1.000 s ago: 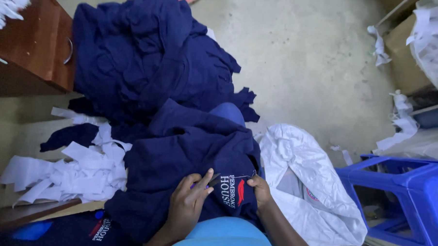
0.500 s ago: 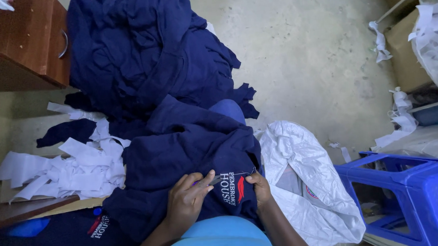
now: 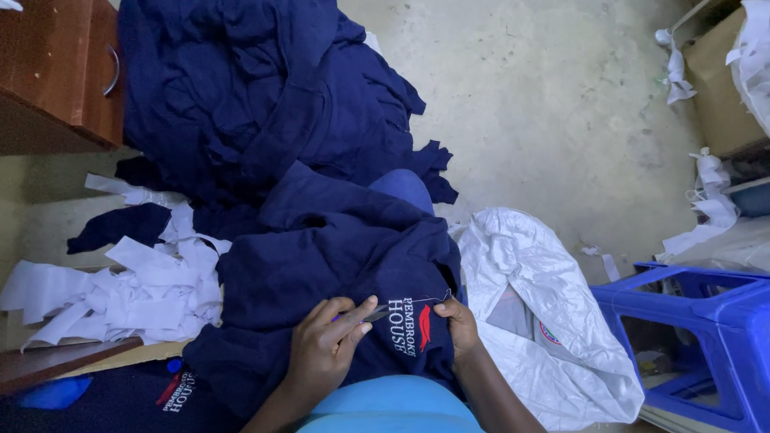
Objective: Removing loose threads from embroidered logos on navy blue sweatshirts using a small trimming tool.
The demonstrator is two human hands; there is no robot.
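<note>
— Little has shifted: both hands stay on the navy sweater (image 3: 319, 270) at six o'clock.
— Grips?
— Left hand (image 3: 326, 351) pinches small snips (image 3: 373, 312), their long axis pointing three o'clock at the embroidered crest (image 3: 423, 318). Right hand (image 3: 459, 323) pinches the cloth.

Matt navy cloth garment (image 3: 318, 261), glossy blue plastic crate (image 3: 730, 332), polished brown wood cabinet (image 3: 47, 66), rough concrete floor (image 3: 534, 92).

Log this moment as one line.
left hand: small tool on navy garment | right hand: pinching garment by emblem | white sack beside
</note>
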